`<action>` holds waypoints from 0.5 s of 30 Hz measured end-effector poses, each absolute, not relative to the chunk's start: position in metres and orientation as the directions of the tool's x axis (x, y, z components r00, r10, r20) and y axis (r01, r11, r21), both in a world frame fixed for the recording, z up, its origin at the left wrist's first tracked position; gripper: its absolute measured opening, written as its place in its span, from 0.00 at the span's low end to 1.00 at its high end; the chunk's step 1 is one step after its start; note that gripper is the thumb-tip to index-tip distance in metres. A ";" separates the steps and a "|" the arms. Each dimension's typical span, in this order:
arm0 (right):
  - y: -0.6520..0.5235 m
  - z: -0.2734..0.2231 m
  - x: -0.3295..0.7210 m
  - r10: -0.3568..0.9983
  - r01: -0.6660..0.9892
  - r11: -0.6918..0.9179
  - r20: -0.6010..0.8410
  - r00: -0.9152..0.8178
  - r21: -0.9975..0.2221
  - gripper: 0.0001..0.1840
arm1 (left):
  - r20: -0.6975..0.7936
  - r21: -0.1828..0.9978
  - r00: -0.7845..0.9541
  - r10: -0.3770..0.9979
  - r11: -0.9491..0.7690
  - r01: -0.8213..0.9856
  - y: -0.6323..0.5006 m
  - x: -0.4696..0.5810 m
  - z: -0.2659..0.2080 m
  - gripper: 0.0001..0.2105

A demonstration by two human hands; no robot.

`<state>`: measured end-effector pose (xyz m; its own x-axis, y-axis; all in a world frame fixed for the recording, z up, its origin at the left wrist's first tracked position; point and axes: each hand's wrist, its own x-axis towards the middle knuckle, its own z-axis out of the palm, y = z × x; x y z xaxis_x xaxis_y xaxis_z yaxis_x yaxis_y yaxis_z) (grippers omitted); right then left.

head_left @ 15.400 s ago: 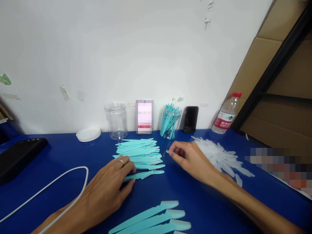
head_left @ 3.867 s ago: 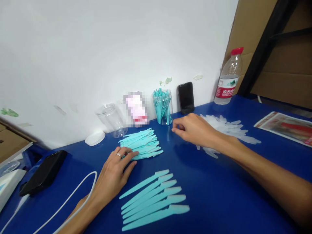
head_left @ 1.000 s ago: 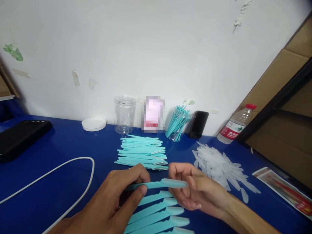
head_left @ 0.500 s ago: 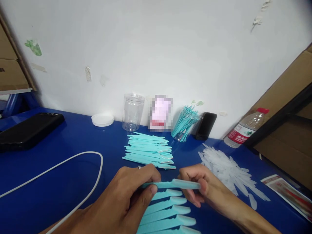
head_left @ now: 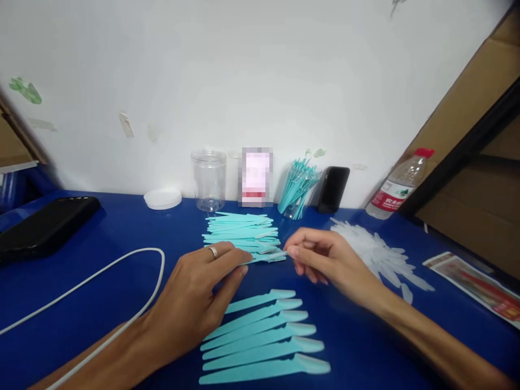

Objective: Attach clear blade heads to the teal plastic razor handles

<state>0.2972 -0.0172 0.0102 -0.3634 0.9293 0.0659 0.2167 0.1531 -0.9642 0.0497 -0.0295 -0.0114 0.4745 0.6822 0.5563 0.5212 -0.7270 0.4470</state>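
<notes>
Left hand point(head_left: 199, 287) and right hand point(head_left: 325, 257) had moved to the pile point(head_left: 235, 232), both pinching one razor point(head_left: 266, 258), where a loose grip might have scattered others.

Near the centre of the frame, the left hand point(head_left: 199, 290), ringed on one finger, pinches a teal eyebrow razor point(head_left: 266, 257) along the near edge of a razor pile point(head_left: 239, 225). The right hand point(head_left: 325, 254) closes thumb and forefinger at its tip; what sits between them is too small to make out. Below, six razors point(head_left: 262, 337) fan across the blue tabletop point(head_left: 81, 319), blade ends to the right. Translucent blade caps point(head_left: 379, 257) heap at centre right, partly behind the right hand. A white cable point(head_left: 162, 265) loops at lower left, crossing over the left forearm.
</notes>
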 end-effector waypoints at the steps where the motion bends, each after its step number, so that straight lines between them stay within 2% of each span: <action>1: -0.017 0.011 0.297 0.941 0.238 0.181 0.098 -0.324 -0.954 0.14 | 0.533 0.461 0.480 0.696 -0.715 0.525 -0.027 0.050 -0.012 0.09; 8: -0.016 -0.003 0.296 0.915 0.382 0.238 0.074 -0.396 -0.893 0.12 | 0.317 0.632 0.465 0.826 -0.550 0.546 -0.022 0.051 -0.019 0.09; 12: -0.015 -0.006 0.297 0.909 0.481 0.286 0.076 -0.409 -0.829 0.11 | 0.269 0.632 0.458 0.847 -0.514 0.580 -0.022 0.051 -0.021 0.09; 15: -0.013 -0.007 0.297 0.905 0.614 0.355 0.095 -0.415 -0.705 0.11 | 0.252 0.597 0.452 0.855 -0.505 0.623 -0.019 0.051 -0.023 0.09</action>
<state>0.2975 -0.0132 -0.0068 -0.4151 0.9048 0.0948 0.6135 0.3554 -0.7052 0.0508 -0.0193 -0.0229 0.4525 0.8554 0.2520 0.6233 -0.5054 0.5967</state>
